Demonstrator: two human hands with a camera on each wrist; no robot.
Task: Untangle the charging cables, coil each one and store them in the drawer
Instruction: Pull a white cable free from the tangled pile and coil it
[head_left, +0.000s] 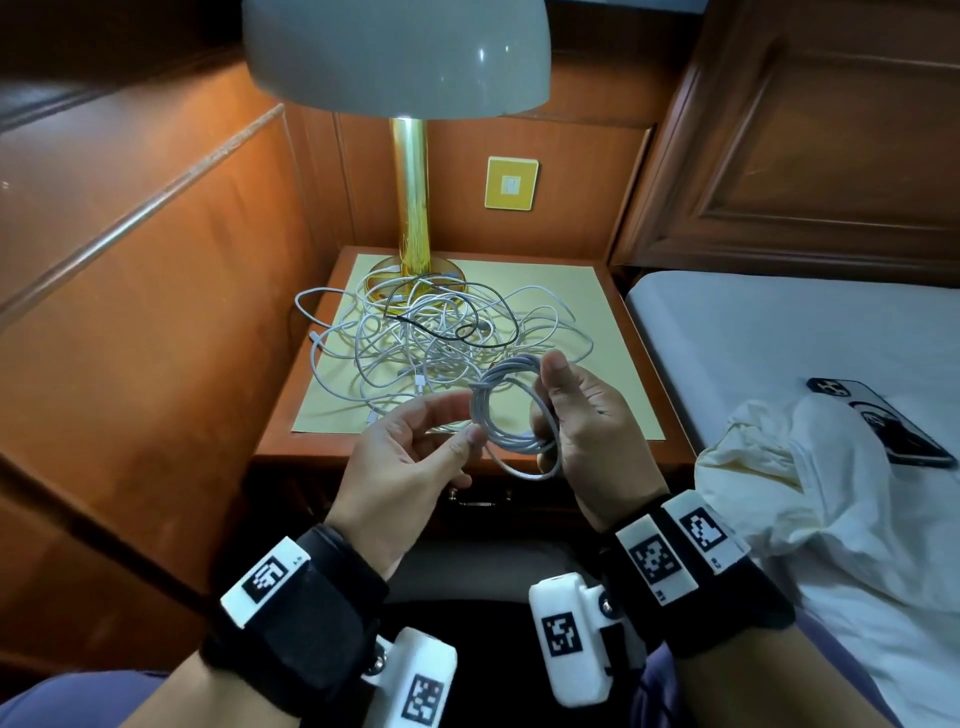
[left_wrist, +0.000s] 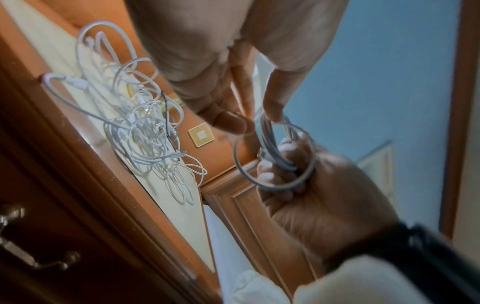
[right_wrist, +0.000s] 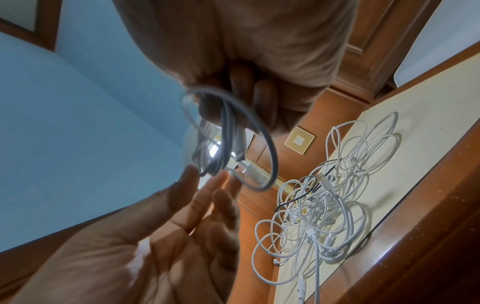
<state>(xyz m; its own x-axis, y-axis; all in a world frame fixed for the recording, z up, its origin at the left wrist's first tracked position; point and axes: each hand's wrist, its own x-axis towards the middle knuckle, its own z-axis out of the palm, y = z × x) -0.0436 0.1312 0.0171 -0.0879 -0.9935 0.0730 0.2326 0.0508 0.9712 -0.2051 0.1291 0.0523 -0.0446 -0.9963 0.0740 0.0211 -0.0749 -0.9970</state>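
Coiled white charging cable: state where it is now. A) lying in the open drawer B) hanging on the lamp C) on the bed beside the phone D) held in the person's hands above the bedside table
D: the coiled white charging cable is gripped by the right hand, with the left hand pinching its side.

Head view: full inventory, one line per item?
coiled cable: 1, white, held in both hands above the nightstand's front edge
tangled cables: several white, one black, on the mat
mat: 1, pale yellow, on nightstand
nightstand: 1, wood
drawer handle: 1, dark metal, drawer closed
lamp: 1, gold stem, white shade
wall plate: 1, yellow
phone: 1, black, on bed
cloth: 1, white, on bed
left hand: pinches coil
right hand: grips coil
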